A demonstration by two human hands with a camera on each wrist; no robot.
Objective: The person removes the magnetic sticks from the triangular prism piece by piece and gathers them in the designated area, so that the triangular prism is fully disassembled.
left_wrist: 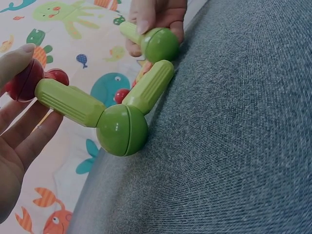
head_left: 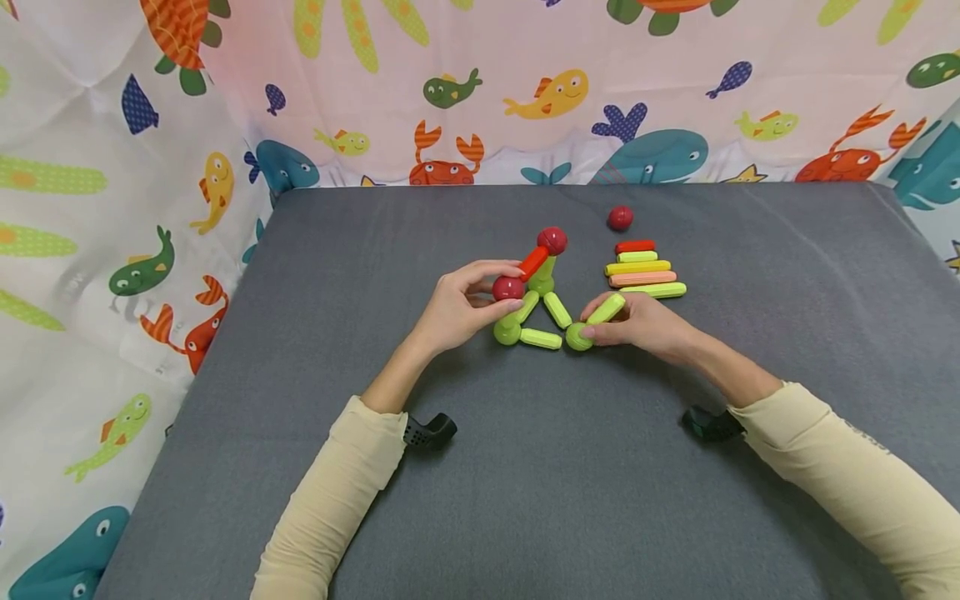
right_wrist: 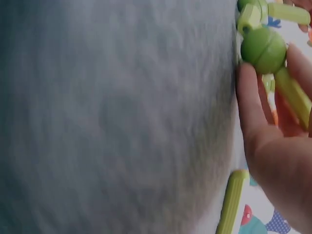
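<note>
My left hand point(head_left: 450, 308) pinches a red ball point(head_left: 508, 288) on top of a frame of rods and balls. A red rod point(head_left: 534, 262) joins that ball to another red ball point(head_left: 552, 241) at the back. Below, green rods run between a left green ball point(left_wrist: 122, 130) and a back green ball point(head_left: 542, 284). My right hand point(head_left: 652, 323) grips the third green ball point(head_left: 578, 337), from which a green rod point(head_left: 607, 308) rises at a slant. This ball sits close to the free ends of two base rods point(head_left: 542, 339), apart from the nearer one in the left wrist view.
Right of the frame, several loose rods in red, green, yellow point(head_left: 637, 268) and orange lie in a row. A loose red ball point(head_left: 620, 218) rests behind them. A grey cloth point(head_left: 480, 475) covers the table; a sea-animal curtain point(head_left: 495, 50) hangs behind and at left.
</note>
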